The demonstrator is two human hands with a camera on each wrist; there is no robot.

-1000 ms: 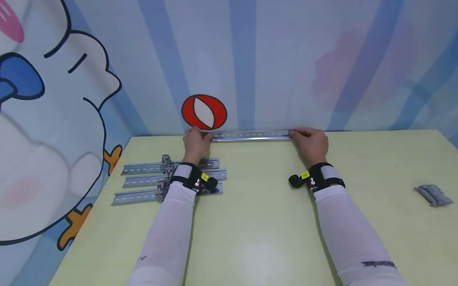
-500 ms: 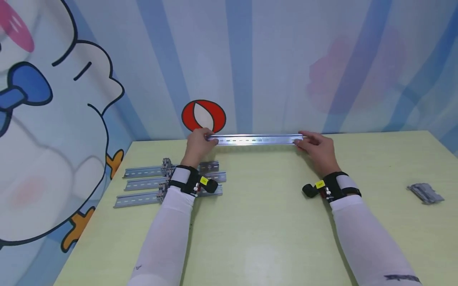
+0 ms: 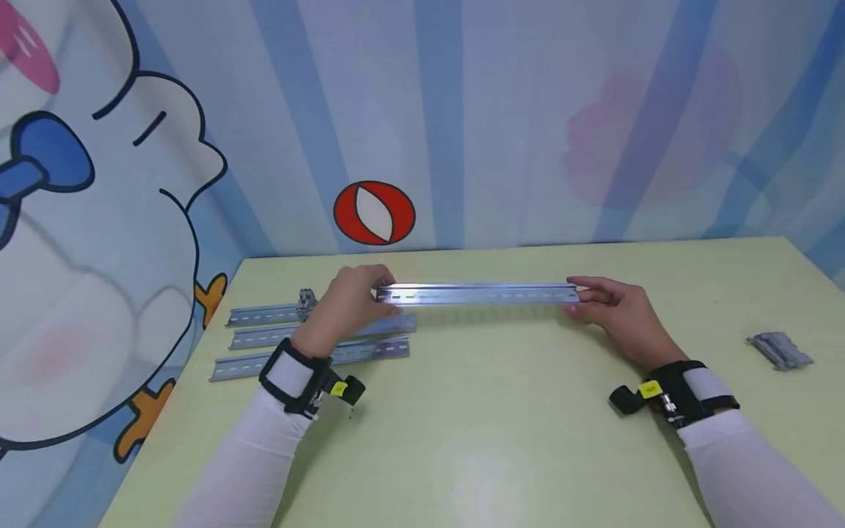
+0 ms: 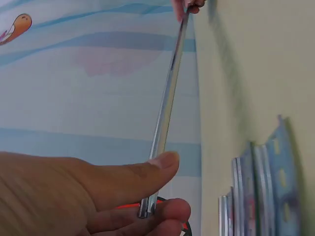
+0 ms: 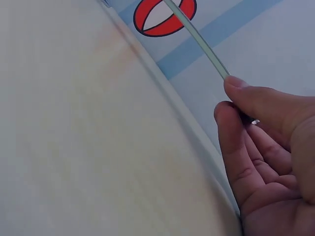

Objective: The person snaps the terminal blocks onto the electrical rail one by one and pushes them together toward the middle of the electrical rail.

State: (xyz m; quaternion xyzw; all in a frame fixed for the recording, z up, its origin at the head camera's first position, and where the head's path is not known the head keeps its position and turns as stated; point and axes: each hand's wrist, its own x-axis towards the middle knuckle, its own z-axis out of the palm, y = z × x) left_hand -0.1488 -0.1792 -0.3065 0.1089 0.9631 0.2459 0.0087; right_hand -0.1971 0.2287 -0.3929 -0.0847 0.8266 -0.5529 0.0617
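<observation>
A slotted metal DIN rail (image 3: 478, 295) is held level above the table, stretched between both hands. My left hand (image 3: 350, 301) pinches its left end, thumb (image 4: 165, 161) on one side and fingers on the other. At the opposite end my right hand (image 3: 614, 312) grips the rail between thumb and fingertips, as the right wrist view also shows. Three similar DIN rails (image 3: 264, 337) lie side by side on the left of the table, partly hidden by the left hand and wrist. A small grey clip-like block (image 3: 306, 303) sits on the rearmost one.
A small grey packet-like bundle (image 3: 780, 350) lies on the right of the pale yellow table (image 3: 502, 411). Behind the table rises a blue striped wall (image 3: 495, 125) with a painted red and white ball (image 3: 374, 213).
Both hands have brought the DIN rail from the table's back edge toward me, its slotted face now turned to view. The left forearm has swung left, the right one to the right.
</observation>
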